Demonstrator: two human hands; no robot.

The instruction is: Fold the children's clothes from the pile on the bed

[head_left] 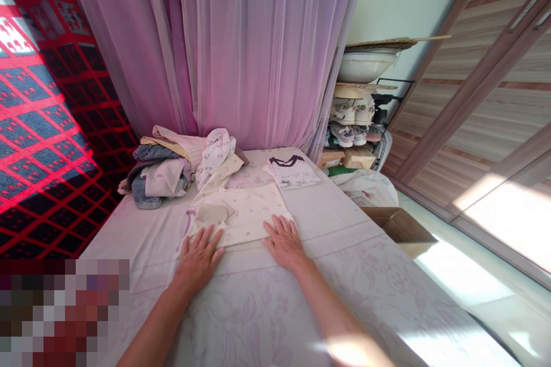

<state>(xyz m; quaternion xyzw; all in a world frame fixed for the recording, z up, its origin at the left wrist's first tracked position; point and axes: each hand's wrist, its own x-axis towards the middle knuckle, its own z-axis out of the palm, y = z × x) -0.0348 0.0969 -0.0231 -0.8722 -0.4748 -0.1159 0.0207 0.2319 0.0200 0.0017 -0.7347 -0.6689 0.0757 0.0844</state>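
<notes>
Garment (249, 209), cream, lies on bed (253, 309); left hand (200, 258) and right hand (284, 243) flat on it, fingers slightly apart.

the left hand (200, 256) and right hand (284, 241) are hiding bits of the cream garment (253, 206); beyond the bed (249, 309), a curtain (258, 46) is running out of view; right of the bed, a wardrobe (473, 69) is too

The cream garment (253, 203) looks matt cloth, the purple curtain (241, 40) sheer fabric, the wardrobe (482, 28) grained wood.
</notes>
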